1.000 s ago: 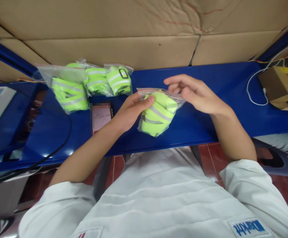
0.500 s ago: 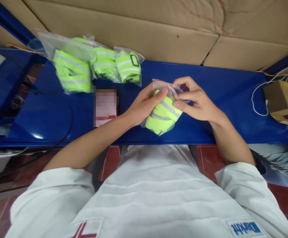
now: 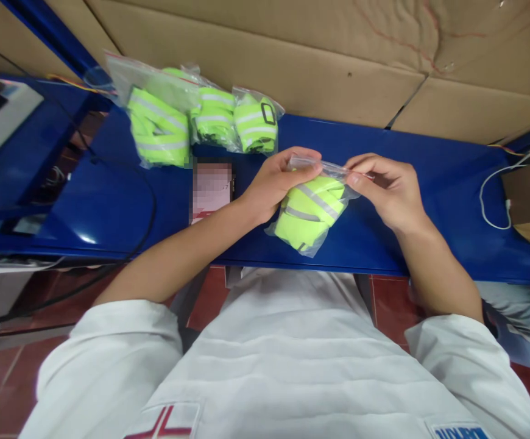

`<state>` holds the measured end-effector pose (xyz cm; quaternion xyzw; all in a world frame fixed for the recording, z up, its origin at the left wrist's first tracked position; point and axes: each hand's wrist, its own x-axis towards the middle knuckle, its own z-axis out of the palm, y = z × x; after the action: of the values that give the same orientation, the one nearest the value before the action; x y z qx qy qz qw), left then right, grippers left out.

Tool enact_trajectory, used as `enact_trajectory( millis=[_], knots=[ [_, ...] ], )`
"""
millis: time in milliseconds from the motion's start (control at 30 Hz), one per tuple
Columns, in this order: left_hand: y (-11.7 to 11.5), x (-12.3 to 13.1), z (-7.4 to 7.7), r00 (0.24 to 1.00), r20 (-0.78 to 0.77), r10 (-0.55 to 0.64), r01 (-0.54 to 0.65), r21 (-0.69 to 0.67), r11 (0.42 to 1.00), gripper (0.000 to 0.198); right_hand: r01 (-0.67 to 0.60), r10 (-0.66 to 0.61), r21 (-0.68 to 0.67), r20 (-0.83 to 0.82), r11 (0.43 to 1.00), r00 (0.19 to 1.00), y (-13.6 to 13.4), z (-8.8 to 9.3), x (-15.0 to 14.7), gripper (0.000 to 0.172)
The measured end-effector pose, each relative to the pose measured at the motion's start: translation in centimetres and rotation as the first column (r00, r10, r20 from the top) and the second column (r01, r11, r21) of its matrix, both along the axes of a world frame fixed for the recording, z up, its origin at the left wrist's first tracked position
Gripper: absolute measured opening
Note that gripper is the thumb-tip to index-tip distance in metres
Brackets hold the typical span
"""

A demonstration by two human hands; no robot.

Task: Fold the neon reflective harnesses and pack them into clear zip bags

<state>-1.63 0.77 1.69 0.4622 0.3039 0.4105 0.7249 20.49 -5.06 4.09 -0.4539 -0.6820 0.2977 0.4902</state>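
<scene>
Between my hands is a clear zip bag (image 3: 316,250) with a folded neon-yellow reflective strap (image 3: 308,213) inside, its grey stripes showing through the plastic. My left hand (image 3: 276,183) grips the bag's upper left corner, thumb on top near the zip edge. At the upper right corner my right hand (image 3: 386,186) pinches the zip edge between thumb and fingers. The top edge is stretched fairly straight between the two hands. Whether the zip is fully sealed I cannot tell. The bag's lower end hangs over the front of the blue table (image 3: 448,213).
Three similar bagged straps (image 3: 159,131) lie in a row at the back left. A pinkish, blurred-out flat item (image 3: 211,192) sits left of my hands. Cardboard (image 3: 265,61) lines the back. On the right are a white cable (image 3: 483,198) and an open cardboard box (image 3: 527,195).
My right hand has drawn away to the right along the bag's top, from bunched plastic to a pinch at the corner. The bag's opening edge is now straighter. The view has shifted slightly.
</scene>
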Motion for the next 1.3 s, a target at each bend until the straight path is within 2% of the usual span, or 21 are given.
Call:
enact_trajectory(
  millis=[100,200,300,367,467,567,633,733,833,933,1133,1300],
  knots=[
    [0.2,0.0,0.0,0.993,0.071,-0.096,0.100,-0.048,0.994,0.043,0.102,-0.100,0.007,-0.106,0.995,0.989,0.4,-0.3,0.0,0.029],
    [-0.1,0.1,0.2,0.981,0.069,-0.179,0.181,-0.029,0.983,0.041,0.167,-0.157,0.022,-0.223,0.986,0.962,1.1,-0.9,0.5,0.030],
    [-0.7,0.0,0.4,0.991,0.019,-0.131,0.130,0.042,0.991,0.041,0.088,-0.094,-0.036,-0.255,0.996,0.962,1.7,-0.9,1.5,0.029],
    [-1.2,-0.1,0.5,0.991,-0.028,-0.129,0.131,0.095,0.987,0.040,0.044,-0.056,-0.062,-0.201,0.997,0.978,1.7,-0.5,2.1,0.028],
    [-2.1,0.0,0.4,0.955,-0.168,-0.244,0.266,0.125,0.956,0.038,-0.026,0.024,-0.078,-0.027,0.997,0.999,1.1,0.5,2.4,0.046],
    [-2.8,0.3,0.1,0.882,-0.308,-0.356,0.410,0.130,0.903,0.040,-0.179,0.217,-0.252,0.134,0.951,0.967,0.3,1.1,2.1,0.051],
    [-3.0,0.4,-0.1,0.858,-0.357,-0.369,0.442,0.145,0.885,0.044,-0.223,0.292,-0.373,0.138,0.900,0.946,-0.1,1.1,1.6,0.047],
    [-2.9,0.4,-0.1,0.846,-0.375,-0.378,0.461,0.160,0.873,0.047,-0.200,0.225,-0.388,0.019,0.900,0.974,-0.2,0.7,0.9,0.046],
    [-2.5,0.2,0.2,0.856,-0.354,-0.377,0.449,0.148,0.881,0.044,-0.155,0.129,-0.327,-0.099,0.932,0.987,0.1,0.1,0.5,0.046],
    [-2.3,0.1,0.1,0.897,-0.287,-0.335,0.377,0.103,0.921,0.041,-0.147,0.120,-0.291,-0.110,0.945,0.987,0.6,-0.3,0.5,0.044],
    [-2.1,0.6,-0.5,0.961,-0.187,-0.205,0.217,0.048,0.975,0.029,-0.202,0.184,-0.413,-0.083,0.888,0.979,0.9,-0.1,1.4,0.046],
    [-2.1,0.9,-0.5,0.983,-0.172,-0.072,0.089,0.090,0.992,0.032,-0.200,0.168,-0.404,-0.114,0.893,0.979,0.6,-0.1,1.1,0.045]
  ],
)
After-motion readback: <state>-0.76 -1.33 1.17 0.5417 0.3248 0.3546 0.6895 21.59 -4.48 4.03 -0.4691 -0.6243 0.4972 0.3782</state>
